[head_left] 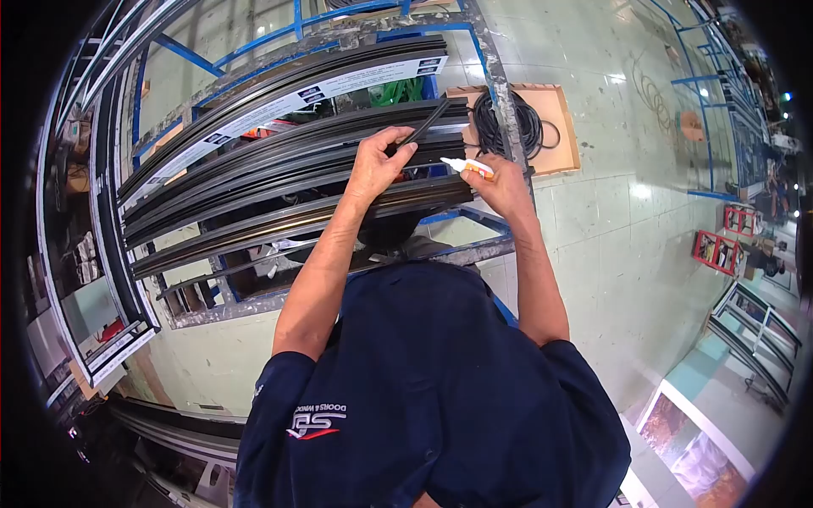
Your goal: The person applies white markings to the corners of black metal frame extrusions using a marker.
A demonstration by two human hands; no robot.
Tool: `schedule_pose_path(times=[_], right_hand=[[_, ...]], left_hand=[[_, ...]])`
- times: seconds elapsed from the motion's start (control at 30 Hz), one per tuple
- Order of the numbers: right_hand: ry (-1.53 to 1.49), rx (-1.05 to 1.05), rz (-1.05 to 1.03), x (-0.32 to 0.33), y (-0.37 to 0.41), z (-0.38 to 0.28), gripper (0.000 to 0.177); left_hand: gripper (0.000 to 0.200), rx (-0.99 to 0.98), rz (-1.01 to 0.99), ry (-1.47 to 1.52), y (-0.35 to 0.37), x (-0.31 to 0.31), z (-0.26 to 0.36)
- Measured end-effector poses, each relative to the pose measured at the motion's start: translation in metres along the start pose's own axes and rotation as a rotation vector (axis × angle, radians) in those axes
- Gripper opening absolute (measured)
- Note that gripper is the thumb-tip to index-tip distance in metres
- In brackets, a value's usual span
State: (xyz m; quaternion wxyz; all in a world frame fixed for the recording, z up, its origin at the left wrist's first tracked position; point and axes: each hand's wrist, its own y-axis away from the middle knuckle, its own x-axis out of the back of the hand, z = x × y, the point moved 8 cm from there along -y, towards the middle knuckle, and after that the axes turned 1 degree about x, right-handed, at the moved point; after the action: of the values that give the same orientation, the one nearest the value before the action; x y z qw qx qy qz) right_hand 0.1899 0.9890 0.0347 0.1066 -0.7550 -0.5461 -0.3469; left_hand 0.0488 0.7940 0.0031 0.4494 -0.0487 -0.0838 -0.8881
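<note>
The right hand's grip (pixel 500 182) is closed around a small white bottle (pixel 476 168), its nozzle aimed toward the left hand (pixel 378 168), whose grip pinches a dark strip (pixel 433 120) between thumb and fingers. Both things are above the long dark profiles (pixel 296 140) lying across the rack (pixel 501 93), near a coil (pixel 488 127) in a cardboard box (pixel 565 162). The step looks like working with bottle and strip together; bringing them closer would call for a steady pinch and a well-aimed nozzle.
</note>
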Motion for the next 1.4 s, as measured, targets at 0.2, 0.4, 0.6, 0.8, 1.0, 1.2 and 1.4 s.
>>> schedule_pose_path(times=[0.2, 0.4, 0.6, 0.8, 1.0, 1.2, 1.4], right_hand=[[0.055, 0.030, 0.095, -0.005, 0.005, -0.004, 0.036], [0.019, -0.055, 0.105, 0.001, 0.009, 0.000, 0.043], [0.016, -0.044, 0.172, 0.008, 0.013, 0.006, 0.046], [0.021, -0.035, 0.172, 0.001, 0.012, 0.000, 0.042], [-0.013, -0.038, 0.211, 0.003, 0.014, 0.000, 0.038], [0.010, -0.013, 0.231, 0.013, 0.016, 0.004, 0.038], [0.054, 0.105, 0.203, -0.015, 0.009, -0.026, 0.029]], left_hand=[[0.029, -0.093, 0.028, -0.037, -0.003, 0.000, -0.004], [0.028, -0.016, 0.018, 0.009, -0.003, 0.001, -0.009], [0.029, -0.032, 0.027, -0.011, -0.003, 0.001, -0.009], [0.029, -0.014, 0.018, 0.021, -0.002, 0.000, -0.007], [0.027, -0.009, -0.013, -0.005, -0.003, 0.001, -0.011], [0.027, -0.067, 0.017, 0.016, -0.005, 0.000, -0.009], [0.025, -0.049, 0.015, 0.024, -0.004, 0.001, -0.011]])
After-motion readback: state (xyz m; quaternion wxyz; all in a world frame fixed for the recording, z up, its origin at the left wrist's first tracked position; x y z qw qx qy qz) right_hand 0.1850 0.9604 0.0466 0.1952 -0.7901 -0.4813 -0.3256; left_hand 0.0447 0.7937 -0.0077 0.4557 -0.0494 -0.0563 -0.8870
